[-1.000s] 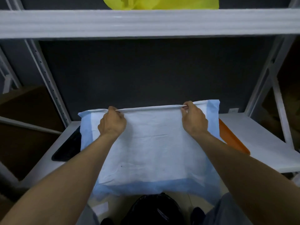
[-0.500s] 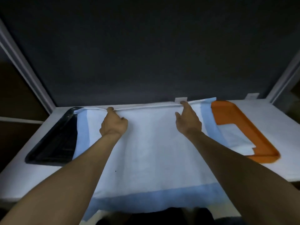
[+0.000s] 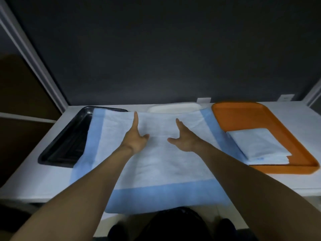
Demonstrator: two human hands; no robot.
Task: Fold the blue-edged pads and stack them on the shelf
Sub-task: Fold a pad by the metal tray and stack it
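Note:
A large white pad with blue edges (image 3: pixel 156 164) lies spread flat across the white shelf (image 3: pixel 43 181), its near blue edge hanging over the front. My left hand (image 3: pixel 136 136) rests on the pad's far part with fingers straight, and my right hand (image 3: pixel 185 138) lies flat beside it, thumb spread. Neither hand grips anything. A folded pad (image 3: pixel 258 146) sits in the orange tray (image 3: pixel 243 115) at the right.
A black tray (image 3: pixel 69 141) lies at the left, partly under the pad's left edge. A white tray (image 3: pixel 173 107) shows behind the pad's far edge. Dark back wall and grey shelf posts (image 3: pixel 34 63) frame the shelf. My dark shoes show below the front edge.
Both hands have let go of the pad's far edge, and now lie flat with straight fingers. The pad has settled flat on the shelf. The view has tilted down.

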